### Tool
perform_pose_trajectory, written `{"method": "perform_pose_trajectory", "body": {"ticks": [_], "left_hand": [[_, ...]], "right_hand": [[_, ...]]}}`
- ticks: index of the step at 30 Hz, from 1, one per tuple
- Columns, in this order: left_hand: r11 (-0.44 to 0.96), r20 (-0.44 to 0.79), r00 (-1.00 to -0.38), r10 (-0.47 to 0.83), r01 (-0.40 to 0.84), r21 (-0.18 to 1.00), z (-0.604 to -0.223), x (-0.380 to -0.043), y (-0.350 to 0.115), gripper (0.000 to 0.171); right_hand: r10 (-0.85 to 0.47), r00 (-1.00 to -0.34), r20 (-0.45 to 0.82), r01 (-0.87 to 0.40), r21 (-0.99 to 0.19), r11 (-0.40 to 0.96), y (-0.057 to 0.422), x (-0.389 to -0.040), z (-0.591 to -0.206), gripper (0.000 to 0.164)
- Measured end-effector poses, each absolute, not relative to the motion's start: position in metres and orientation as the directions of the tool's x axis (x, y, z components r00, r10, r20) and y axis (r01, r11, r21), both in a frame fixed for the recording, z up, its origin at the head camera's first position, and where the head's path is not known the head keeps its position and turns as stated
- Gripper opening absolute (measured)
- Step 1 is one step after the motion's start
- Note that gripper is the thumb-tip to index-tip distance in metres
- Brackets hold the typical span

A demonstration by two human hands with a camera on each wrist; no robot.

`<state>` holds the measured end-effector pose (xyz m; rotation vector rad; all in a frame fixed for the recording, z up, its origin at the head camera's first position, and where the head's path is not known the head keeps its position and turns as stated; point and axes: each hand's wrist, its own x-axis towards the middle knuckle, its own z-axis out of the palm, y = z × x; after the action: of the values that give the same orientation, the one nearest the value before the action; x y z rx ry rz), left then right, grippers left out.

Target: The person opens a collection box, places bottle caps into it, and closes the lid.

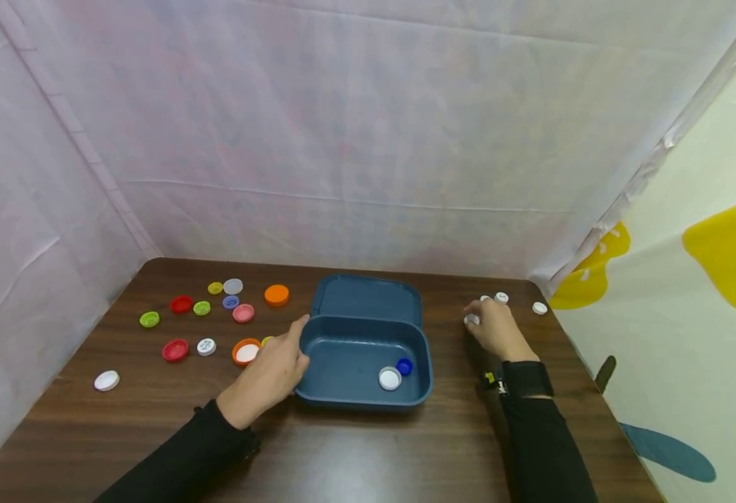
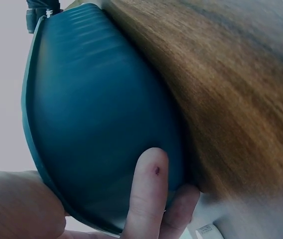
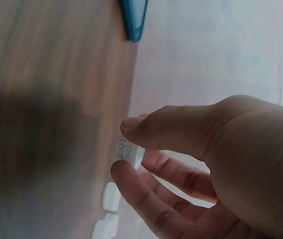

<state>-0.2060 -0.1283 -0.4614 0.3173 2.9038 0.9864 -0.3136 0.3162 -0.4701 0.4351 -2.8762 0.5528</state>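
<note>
Black sleeves (image 1: pixel 546 447), brown table (image 1: pixel 361 454) beneath caps (image 1: pixel 276 295), perhaps fabric walls (image 1: pixel 342 126).

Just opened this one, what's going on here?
A person's left grip holds the left end of an open, rectangular blue-grey plastic box, while the right grip pinches a small round white plastic cap. Inside the box lie another round white cap and a round blue cap. Round caps in several colours lie left of it on the brown wood-grain table.
</note>
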Motion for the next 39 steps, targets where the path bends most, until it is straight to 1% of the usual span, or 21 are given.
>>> {"method": "perform_pose_trajectory", "body": {"ticks": [6,9,16,22,25,31,33,39], "left_hand": [[0.774,0.038,-0.976,0.215,0.194,0.603,-0.461,-0.207,-0.128,0.070],[0.779,0.040,-0.976,0.215,0.196,0.595,-0.463,-0.206,-0.128,0.070],[0.773,0.013,-0.978,0.206,0.171,0.610,-0.465,-0.204,-0.127,0.070],[0.774,-0.002,-0.980,0.199,0.156,0.614,-0.464,-0.205,-0.127,0.071],[0.772,-0.002,-0.981,0.196,0.153,0.617,-0.463,-0.205,-0.127,0.071],[0.772,-0.001,-0.981,0.193,0.151,0.618,-0.463,-0.204,-0.127,0.072],[0.775,0.009,-0.981,0.193,0.158,0.612,-0.463,-0.204,-0.127,0.071],[0.777,0.014,-0.980,0.197,0.165,0.608,-0.463,-0.204,-0.127,0.071]], "right_hand": [[-0.274,-0.947,0.168,-0.317,-0.363,0.876,0.302,-0.308,-0.450,0.022],[-0.299,-0.939,0.168,-0.342,-0.378,0.860,0.295,-0.301,-0.445,0.022],[-0.371,-0.901,0.226,-0.432,-0.381,0.817,0.269,-0.283,-0.432,0.018],[-0.471,-0.858,0.206,-0.510,-0.460,0.727,0.236,-0.265,-0.419,0.019],[-0.528,-0.828,0.186,-0.547,-0.469,0.693,0.220,-0.258,-0.419,0.020],[-0.633,-0.764,0.124,-0.613,-0.444,0.653,0.201,-0.252,-0.428,0.022],[-0.648,-0.754,0.109,-0.620,-0.441,0.648,0.198,-0.251,-0.432,0.024],[-0.640,-0.762,0.098,-0.608,-0.447,0.656,0.195,-0.249,-0.435,0.029]]}}
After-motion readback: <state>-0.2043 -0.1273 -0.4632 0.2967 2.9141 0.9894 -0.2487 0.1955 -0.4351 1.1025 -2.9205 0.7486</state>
